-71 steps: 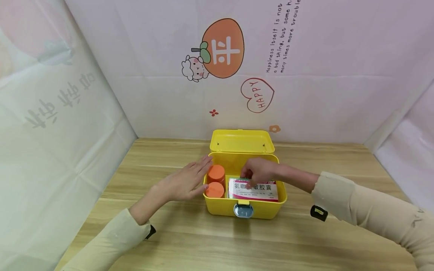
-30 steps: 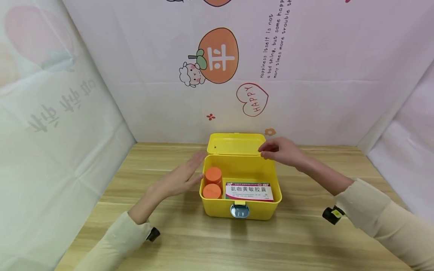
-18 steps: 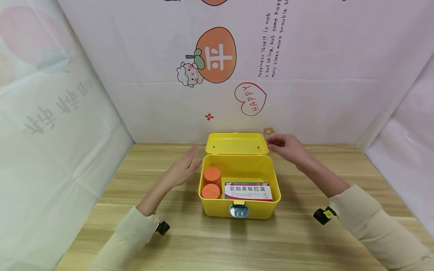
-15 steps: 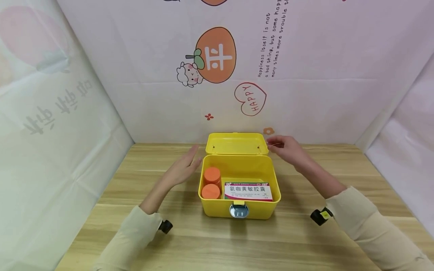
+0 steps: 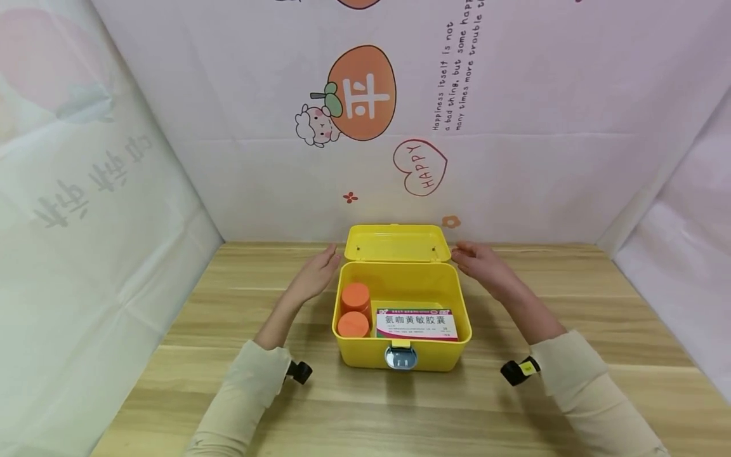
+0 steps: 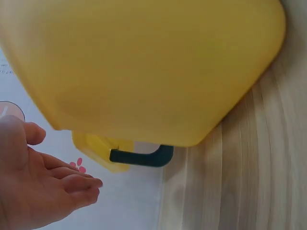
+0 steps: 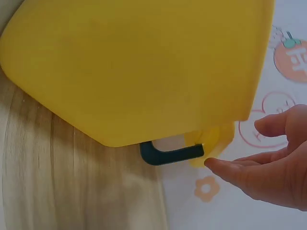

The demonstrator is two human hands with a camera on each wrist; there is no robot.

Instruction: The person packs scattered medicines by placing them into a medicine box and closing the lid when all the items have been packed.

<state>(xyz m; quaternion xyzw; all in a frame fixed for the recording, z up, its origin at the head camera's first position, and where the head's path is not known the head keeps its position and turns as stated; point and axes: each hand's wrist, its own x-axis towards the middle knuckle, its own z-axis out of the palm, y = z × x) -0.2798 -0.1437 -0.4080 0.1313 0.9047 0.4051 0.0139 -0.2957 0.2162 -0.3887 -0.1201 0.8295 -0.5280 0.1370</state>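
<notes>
A yellow storage box (image 5: 356,355) stands on the table with its lid (image 5: 398,246) tipped back behind it. Inside, at the left, are two orange-capped containers, a rear one (image 5: 356,296) and a front one (image 5: 353,324). A white and magenta medicine box (image 5: 417,325) lies to their right. My left hand (image 5: 316,274) is beside the lid's left side, its fingers fairly straight; the left wrist view shows the palm (image 6: 43,191) holding nothing. My right hand (image 5: 485,270) is at the lid's right side, thumb and fingers apart in the right wrist view, near the dark green handle (image 7: 172,154).
A silver latch (image 5: 401,358) hangs on the box's front wall. Behind the wooden table (image 5: 365,419) rises a white printed backdrop (image 5: 274,184), close to the lid. White cloth also hangs at the left and right sides.
My right hand has let go of the medicine box, risen out of the storage box and gone to the lid's right side. My left hand has moved from the box's left rim back towards the lid.
</notes>
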